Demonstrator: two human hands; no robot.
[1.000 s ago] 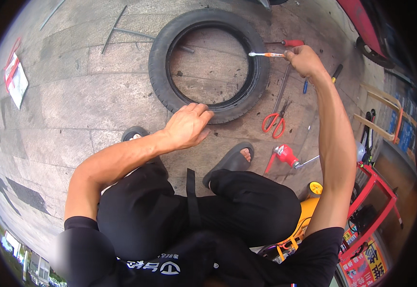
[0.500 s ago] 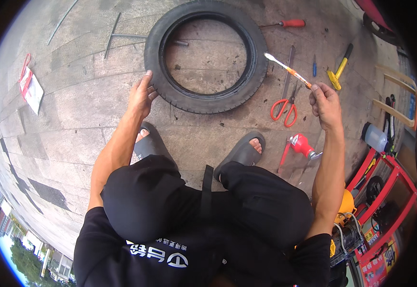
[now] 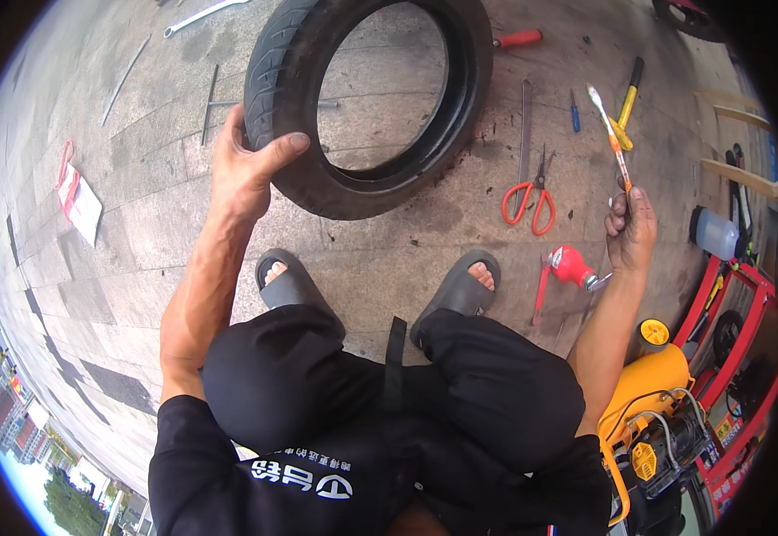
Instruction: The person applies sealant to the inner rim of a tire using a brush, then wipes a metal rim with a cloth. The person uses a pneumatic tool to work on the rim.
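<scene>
A black rubber tyre (image 3: pixel 353 198) stands partly tilted on the paving ahead of my feet, its left side raised. My left hand (image 3: pixel 250 170) grips its left rim, the thumb over the sidewall and the fingers behind the tread. To the right, my right hand (image 3: pixel 632 237) holds a toothbrush (image 3: pixel 613 134) with a white head and an orange-and-white handle, pointing up and away from me, clear of the tyre. Between the tyre and that hand lie red-handled scissors (image 3: pixel 543 214) and a long flat metal bar (image 3: pixel 525 134).
A yellow hammer (image 3: pixel 634 85), a blue screwdriver (image 3: pixel 575 114) and a red-handled tool (image 3: pixel 521 39) lie beyond. A red bottle (image 3: pixel 571 265) is near my right foot. A yellow machine (image 3: pixel 639 384) and red metal frame (image 3: pixel 751 326) stand at right. A T-shaped bar (image 3: pixel 209 103) lies left.
The tyre has gone from lying flat to tilted, its left side lifted by my left hand, which has closed round it. My right hand has shifted right with the toothbrush, now more upright.
</scene>
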